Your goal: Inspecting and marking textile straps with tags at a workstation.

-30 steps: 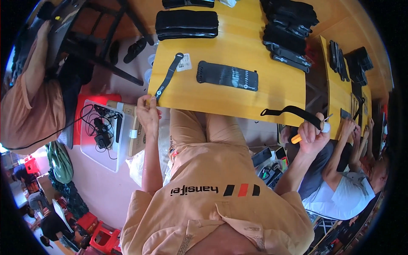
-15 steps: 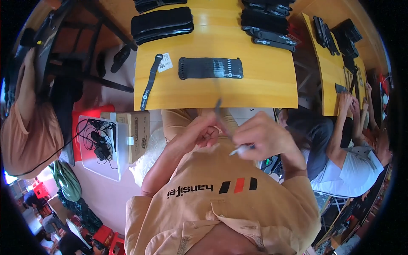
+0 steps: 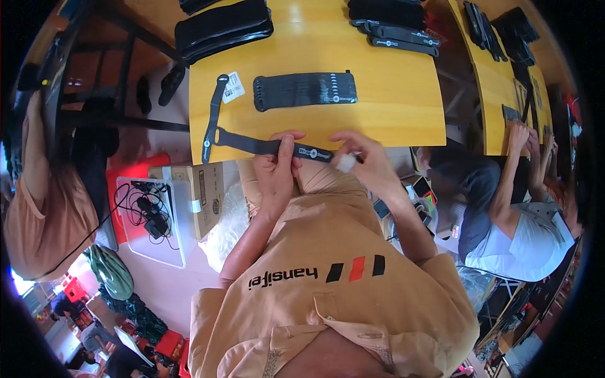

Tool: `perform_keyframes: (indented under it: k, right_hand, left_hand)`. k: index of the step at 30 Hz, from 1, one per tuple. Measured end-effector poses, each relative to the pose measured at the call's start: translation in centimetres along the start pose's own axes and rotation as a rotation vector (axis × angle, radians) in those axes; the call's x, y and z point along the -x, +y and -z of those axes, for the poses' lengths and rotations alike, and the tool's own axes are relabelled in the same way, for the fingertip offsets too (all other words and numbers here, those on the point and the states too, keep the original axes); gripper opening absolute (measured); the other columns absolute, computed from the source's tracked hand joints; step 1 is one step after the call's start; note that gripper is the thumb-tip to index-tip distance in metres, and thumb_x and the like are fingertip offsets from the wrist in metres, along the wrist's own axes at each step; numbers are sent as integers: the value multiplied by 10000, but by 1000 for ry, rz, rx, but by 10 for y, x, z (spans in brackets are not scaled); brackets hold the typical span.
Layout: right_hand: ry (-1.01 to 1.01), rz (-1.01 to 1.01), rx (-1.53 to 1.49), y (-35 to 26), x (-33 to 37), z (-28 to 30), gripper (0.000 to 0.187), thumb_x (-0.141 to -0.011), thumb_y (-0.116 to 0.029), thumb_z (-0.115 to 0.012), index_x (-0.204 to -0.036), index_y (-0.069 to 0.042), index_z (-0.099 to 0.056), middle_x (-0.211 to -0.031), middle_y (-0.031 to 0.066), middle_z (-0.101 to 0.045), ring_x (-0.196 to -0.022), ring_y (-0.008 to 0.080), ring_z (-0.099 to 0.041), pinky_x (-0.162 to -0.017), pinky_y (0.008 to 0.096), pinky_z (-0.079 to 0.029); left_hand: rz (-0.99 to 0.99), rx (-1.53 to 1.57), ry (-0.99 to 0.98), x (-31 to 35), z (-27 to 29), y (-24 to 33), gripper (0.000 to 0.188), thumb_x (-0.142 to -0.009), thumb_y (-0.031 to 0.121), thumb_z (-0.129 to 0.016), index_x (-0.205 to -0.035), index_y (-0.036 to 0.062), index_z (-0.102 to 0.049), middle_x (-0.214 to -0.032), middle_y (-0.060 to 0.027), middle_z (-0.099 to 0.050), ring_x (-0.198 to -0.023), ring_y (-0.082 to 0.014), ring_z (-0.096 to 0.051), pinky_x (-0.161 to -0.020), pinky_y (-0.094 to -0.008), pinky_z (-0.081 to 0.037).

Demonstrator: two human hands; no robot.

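Observation:
Just past the table's near edge I hold a black cable strap with a ring at its left end and pale print near its right end. My left hand pinches it around the middle, thumb on top. At the strap's right end, my right hand grips a small white wad; whether its fingers also hold the strap is unclear. A second strap lies lengthwise at the table's left, beside a white printed label. Ahead of my hands lies a neat row of overlapping black straps.
Black strap stacks stand on the yellow table at far left and far right. A clear bin of cables and a carton sit on the floor at left. Co-workers sit on both sides.
Both hands have moved forward from my chest to the table edge and apart. The strap, blurred and slanting before, now stretches out leftward from my hands. The view has shifted slightly.

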State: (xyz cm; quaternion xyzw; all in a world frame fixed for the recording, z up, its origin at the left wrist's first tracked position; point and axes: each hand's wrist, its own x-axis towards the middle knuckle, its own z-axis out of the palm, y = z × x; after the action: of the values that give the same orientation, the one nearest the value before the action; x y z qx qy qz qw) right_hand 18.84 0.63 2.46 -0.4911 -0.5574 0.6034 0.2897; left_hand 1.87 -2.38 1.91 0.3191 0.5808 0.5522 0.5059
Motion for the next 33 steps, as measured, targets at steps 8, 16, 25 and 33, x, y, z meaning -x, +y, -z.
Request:
perform_keyframes:
  k: [8,16,25,33]
  right_hand:
    - [-122,-222,-196,7,-4,4,194,-779,-121,-622,-928,4,-619,-687,-30,-535,-612,38,-437,-548,200,-350]
    - [127,-288,-433,28,-3,14,145,-788,-119,-615,-874,-4,-633,-596,-7,-519,-433,18,-343,-378,172,-237]
    - [290,-161,-134,24,-18,32,85,-757,-84,-640,-790,-9,-661,-580,-47,-494,-508,22,-380,-457,185,-286]
    - [433,33,-47,45,-53,44,64,-719,-52,-661,-757,-1,-655,-588,-48,-501,-535,26,-402,-479,185,-309]
  left_hand:
    - [16,69,-48,-2,-2,-14,213,-908,198,-477,-926,27,-602,-568,22,-487,-446,-12,-413,-402,-150,-327]
    - [183,222,51,-12,10,-14,219,-902,218,-492,-912,39,-618,-563,25,-476,-458,-20,-394,-420,-153,-310]
    - [132,110,53,-47,51,-15,151,-826,157,-606,-879,23,-650,-616,17,-535,-512,-36,-438,-482,-162,-327]
    - [121,42,-14,-80,61,-26,114,-800,72,-615,-902,26,-591,-725,-72,-634,-554,-97,-572,-504,-187,-439]
